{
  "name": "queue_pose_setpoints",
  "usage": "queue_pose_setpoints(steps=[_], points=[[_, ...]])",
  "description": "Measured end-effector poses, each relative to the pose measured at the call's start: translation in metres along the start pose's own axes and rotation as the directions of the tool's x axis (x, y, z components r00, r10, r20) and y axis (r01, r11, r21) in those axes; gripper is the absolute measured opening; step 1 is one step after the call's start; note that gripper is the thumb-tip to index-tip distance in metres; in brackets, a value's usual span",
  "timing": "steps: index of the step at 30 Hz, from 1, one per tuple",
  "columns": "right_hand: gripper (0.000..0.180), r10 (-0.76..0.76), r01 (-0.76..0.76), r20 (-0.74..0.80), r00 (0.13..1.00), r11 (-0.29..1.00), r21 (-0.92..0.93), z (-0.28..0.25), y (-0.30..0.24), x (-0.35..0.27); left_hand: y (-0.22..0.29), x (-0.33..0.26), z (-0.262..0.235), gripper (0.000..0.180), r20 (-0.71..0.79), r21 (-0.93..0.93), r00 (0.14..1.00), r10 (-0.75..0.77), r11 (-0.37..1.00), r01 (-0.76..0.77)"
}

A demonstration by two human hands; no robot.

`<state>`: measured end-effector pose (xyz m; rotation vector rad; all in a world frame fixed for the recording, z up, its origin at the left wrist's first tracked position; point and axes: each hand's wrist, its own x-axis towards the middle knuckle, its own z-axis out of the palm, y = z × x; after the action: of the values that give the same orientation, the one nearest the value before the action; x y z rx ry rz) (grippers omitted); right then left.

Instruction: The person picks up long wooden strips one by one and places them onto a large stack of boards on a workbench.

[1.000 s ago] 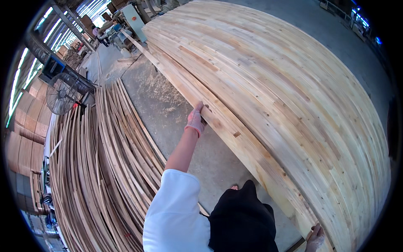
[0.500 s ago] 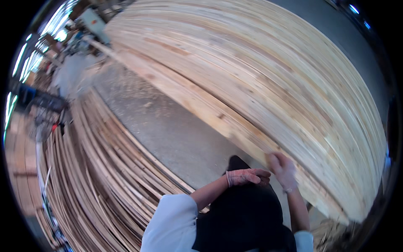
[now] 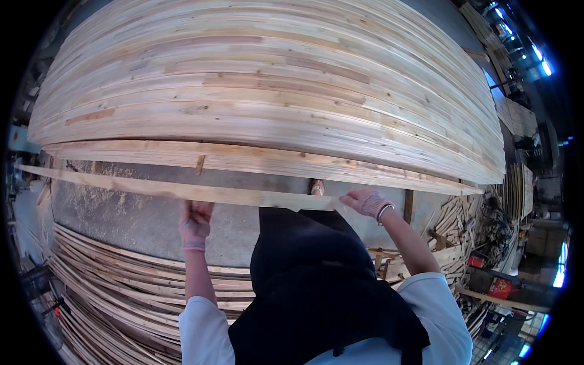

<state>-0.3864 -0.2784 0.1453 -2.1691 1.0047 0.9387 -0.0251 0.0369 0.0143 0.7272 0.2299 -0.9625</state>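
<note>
From my feed I count two hands, one long wooden strip, one big spread of boards. Strip (image 3: 231, 195) is up off the floor (image 3: 234, 234), crossing from far left to just in front of the body, in the gap between boards and torso.

Left hand (image 3: 196, 222): pinkish glove, under the strip, fingers curled, grip clamped on it. Right hand (image 3: 366, 202): pinkish glove too, fingertips at the strip's right end; I can't tell whether that grip pinches or only touches. One bracelet (image 3: 384, 213) on the right wrist.

Far side: broad spread of pale boards (image 3: 274, 85), too many rows for me to count. One near-edge board (image 3: 316, 165) runs along its front, one small brown piece (image 3: 200, 164) upright against its face.

Near left: one bundle of loose strips (image 3: 121, 261), low down; many, not countable. Right: one heap of scrap wood (image 3: 453, 225), pieces overlapping, plus two red items, one nearer (image 3: 500, 288) and one just beyond it (image 3: 476, 261). Sawdust (image 3: 109, 191) on the floor, left. One foot (image 3: 317, 187) shows past the strip. One dark apron (image 3: 316, 274) on the body, two white sleeves (image 3: 204, 328).
</note>
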Motion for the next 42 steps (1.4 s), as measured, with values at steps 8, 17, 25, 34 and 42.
queue_pose_setpoints(steps=[8,17,25,34,42], points=[[0.049,-0.520,0.504,-0.043,0.853,0.800,0.326,0.005,-0.071,0.035,-0.111,-0.023,0.060,0.038,0.035,0.209,0.966,-0.256,0.947,0.244],[0.054,-0.141,0.142,-0.042,0.989,0.990,0.013,0.012,0.092,0.142,-0.039,0.012,0.034,0.044,-0.424,-0.067,0.862,0.277,0.940,-0.335],[0.047,0.148,-0.152,-0.274,0.950,0.988,0.006,0.012,0.244,0.169,-0.179,-0.003,0.097,0.049,-0.378,0.003,0.905,-0.197,0.977,0.213],[0.058,0.240,-0.234,-0.050,0.970,0.967,0.104,0.070,0.311,0.227,-0.212,-0.022,0.143,0.036,-0.468,-0.017,0.831,-0.300,0.943,0.331],[0.055,-0.020,0.003,-0.239,0.971,0.997,-0.074,0.085,0.327,0.256,-0.196,-0.062,0.151,0.033,-0.723,0.084,0.685,-0.084,0.974,0.208]])
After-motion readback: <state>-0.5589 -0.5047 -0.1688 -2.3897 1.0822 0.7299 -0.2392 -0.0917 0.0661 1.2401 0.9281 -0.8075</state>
